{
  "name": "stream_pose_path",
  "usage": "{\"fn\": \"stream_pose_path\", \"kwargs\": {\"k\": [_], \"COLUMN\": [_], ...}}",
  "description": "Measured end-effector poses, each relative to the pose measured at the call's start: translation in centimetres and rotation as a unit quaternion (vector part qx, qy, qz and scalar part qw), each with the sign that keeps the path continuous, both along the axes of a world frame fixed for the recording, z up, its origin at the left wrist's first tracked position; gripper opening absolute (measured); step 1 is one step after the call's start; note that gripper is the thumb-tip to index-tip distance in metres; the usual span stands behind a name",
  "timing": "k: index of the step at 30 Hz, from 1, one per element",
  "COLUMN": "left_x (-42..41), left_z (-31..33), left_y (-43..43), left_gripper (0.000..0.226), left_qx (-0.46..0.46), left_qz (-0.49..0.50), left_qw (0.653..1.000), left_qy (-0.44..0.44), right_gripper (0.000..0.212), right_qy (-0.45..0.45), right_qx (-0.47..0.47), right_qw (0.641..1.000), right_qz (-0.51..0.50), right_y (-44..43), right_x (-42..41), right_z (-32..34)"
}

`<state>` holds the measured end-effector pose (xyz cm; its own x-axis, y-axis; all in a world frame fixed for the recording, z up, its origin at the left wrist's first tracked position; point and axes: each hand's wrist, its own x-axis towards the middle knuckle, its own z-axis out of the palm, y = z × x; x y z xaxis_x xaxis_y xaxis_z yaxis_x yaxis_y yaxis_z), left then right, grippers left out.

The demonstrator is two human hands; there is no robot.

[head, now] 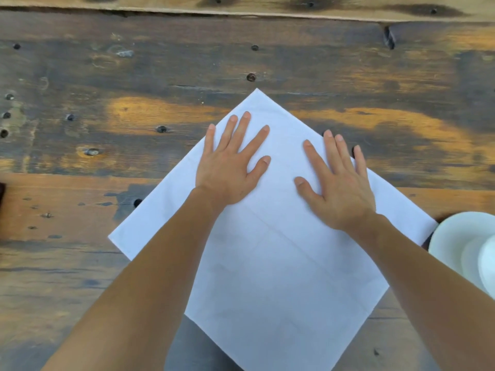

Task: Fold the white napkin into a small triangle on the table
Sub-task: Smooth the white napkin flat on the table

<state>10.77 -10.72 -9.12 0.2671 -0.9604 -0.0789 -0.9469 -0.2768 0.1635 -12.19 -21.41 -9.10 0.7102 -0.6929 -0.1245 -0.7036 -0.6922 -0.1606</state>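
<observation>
The white napkin [278, 277] lies flat and unfolded on the dark wooden table [134, 76], turned like a diamond with one corner pointing away from me. Faint crease lines cross it. My left hand [230, 167] rests palm down on its upper left part, fingers straight and spread. On the upper right part my right hand [337, 183] lies flat in the same way, its outer fingers reaching the napkin's right edge. Both forearms cover the napkin's lower sides. The nearest corner runs out of view at the bottom.
A white plate [460, 247] with another white piece on it sits at the right edge, touching or just beside the napkin's right corner. The tabletop is weathered planks with nail holes and a plank seam along the far side.
</observation>
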Motion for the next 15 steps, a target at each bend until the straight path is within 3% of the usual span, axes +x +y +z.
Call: {"fn": "stream_pose_path", "kwargs": {"k": [15], "left_x": [-0.03], "left_z": [-0.56], "left_y": [0.07], "left_gripper": [0.063], "left_qx": [-0.012], "left_qz": [0.003], "left_qw": [1.000], "left_qy": [-0.011], "right_gripper": [0.071], "right_qy": [-0.016], "right_qx": [-0.013], "right_qw": [1.000], "right_qz": [-0.005], "right_y": [-0.11], "right_x": [-0.16], "right_z": [-0.32]}}
